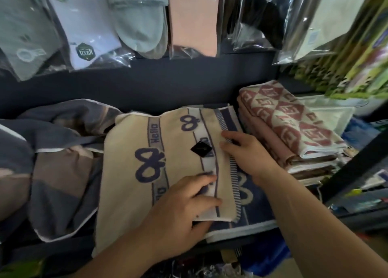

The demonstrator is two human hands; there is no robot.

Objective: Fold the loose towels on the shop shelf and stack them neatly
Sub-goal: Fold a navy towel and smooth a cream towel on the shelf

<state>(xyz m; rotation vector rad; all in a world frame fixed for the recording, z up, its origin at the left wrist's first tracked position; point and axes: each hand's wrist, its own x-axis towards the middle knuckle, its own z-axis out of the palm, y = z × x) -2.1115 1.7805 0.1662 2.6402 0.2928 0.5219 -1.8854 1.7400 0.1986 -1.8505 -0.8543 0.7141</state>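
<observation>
A cream towel (pixel 130 172) with navy bows and the word "Hello" lies folded on the shelf, with a black diamond tag near its right side. It rests on a navy towel (pixel 258 202) with cream bows that shows along its right and near edges. My left hand (pixel 180 210) holds the cream towel's near right corner, fingers on top and thumb under the edge. My right hand (pixel 241 149) rests flat on the towel's striped right edge, fingers straight.
A stack of folded red-diamond towels (pixel 294 120) sits right of the cream towel. A loose grey and brown cloth (pixel 52 152) lies heaped at left. Bagged socks (pixel 88 26) hang above. A black shelf post (pixel 357 164) rises at right.
</observation>
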